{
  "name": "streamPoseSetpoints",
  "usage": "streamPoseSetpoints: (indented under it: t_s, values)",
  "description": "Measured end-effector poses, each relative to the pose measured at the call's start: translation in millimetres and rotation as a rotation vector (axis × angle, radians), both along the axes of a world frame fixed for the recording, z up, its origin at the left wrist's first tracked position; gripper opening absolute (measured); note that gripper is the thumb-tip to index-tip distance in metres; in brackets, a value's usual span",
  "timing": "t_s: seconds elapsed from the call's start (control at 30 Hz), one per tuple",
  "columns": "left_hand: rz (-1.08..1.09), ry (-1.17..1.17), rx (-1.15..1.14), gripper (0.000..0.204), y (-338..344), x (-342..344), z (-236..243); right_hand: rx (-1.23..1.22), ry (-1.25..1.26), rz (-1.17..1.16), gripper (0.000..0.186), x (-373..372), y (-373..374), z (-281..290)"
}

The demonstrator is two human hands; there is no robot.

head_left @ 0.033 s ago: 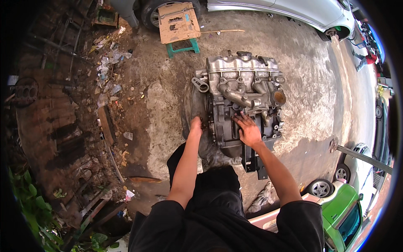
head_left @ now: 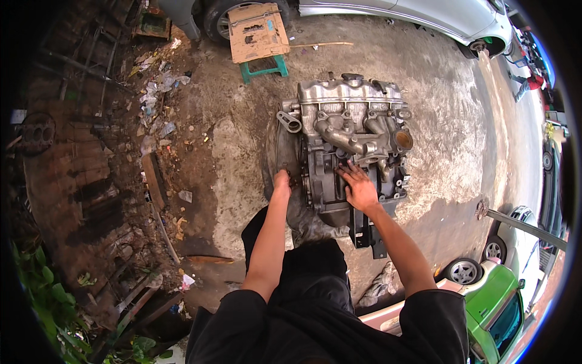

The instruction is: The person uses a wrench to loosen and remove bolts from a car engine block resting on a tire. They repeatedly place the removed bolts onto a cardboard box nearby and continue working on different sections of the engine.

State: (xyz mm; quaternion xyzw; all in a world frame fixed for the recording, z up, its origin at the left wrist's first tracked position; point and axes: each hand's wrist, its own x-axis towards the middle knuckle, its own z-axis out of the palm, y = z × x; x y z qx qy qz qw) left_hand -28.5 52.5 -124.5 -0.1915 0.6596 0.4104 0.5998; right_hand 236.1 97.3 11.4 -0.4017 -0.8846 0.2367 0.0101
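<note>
A metal car engine (head_left: 351,94) stands on the ground in front of me, with a ribbed silver cover at its far end and a curved intake manifold (head_left: 339,137) in the middle. My right hand (head_left: 359,187) rests on the dark engine block below the manifold, fingers spread and holding nothing. At the block's left side, my left hand (head_left: 282,183) is closed; what its fingers grip is hidden. A round metal mount arm (head_left: 290,122) sticks out from the engine beyond that hand. Near my right forearm, a black bracket (head_left: 362,233) projects from the block's near side.
A green stool (head_left: 265,68) topped with cardboard (head_left: 257,45) holds small parts and a wrench, beside a silver car (head_left: 388,12). Litter (head_left: 159,91) and wood scraps (head_left: 154,179) lie to the left. A green vehicle (head_left: 494,303) and a metal post (head_left: 527,229) are at the right.
</note>
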Motion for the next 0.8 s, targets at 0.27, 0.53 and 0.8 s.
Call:
streamPoseSetpoints:
  t_s: [0.27,0.53,0.8]
  values:
    - [-0.392,0.386,0.213,0.021,-28.0,17.5,76.5,0.013,0.032,-0.011,0.058,0.9,-0.6,-0.7]
    - [-0.552,0.544,0.414,0.013,-32.4,33.1,60.1,-0.005,0.049,-0.020,0.063,1.1,-0.6,-2.8]
    - [-0.656,0.662,0.445,0.018,-35.6,33.6,48.7,0.002,0.045,-0.015,0.063,1.4,-1.1,-3.3]
